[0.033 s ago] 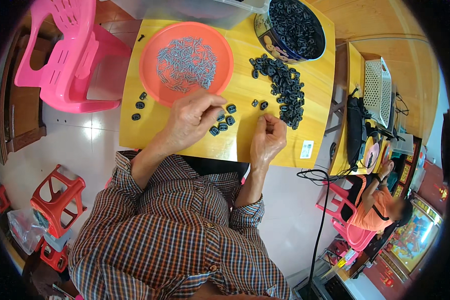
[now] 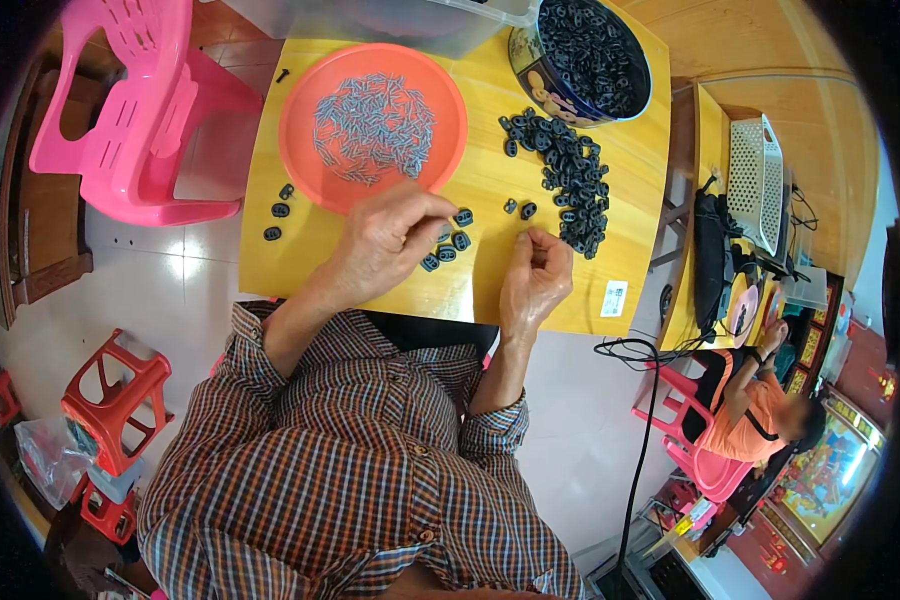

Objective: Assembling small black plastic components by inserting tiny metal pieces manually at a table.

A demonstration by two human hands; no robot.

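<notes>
My left hand (image 2: 385,245) hovers over the table by the near edge of an orange-red round plate (image 2: 292,140), its thumb and forefinger brought together. Small grey metal pins or screws (image 2: 380,125) are heaped on that plate. Beside the left fingers lie several small black oval plastic pieces with holes (image 2: 461,240). My right hand (image 2: 537,278) is closed in a pinch next to a large pile of such black pieces (image 2: 577,185). Whatever either pinch holds is hidden. Just beyond the right fingertips sit a loose black piece (image 2: 528,211) and a smaller dark bit (image 2: 510,206).
A round tin (image 2: 552,98) full of black pieces stands at the table's far right, near a translucent plastic box (image 2: 400,28). Three black pieces (image 2: 280,210) lie at the left. A pink chair (image 2: 135,120) is left of the table; a seated person (image 2: 755,410) is at the right.
My left hand has shifted very slightly to the right. Everything else looks the same.
</notes>
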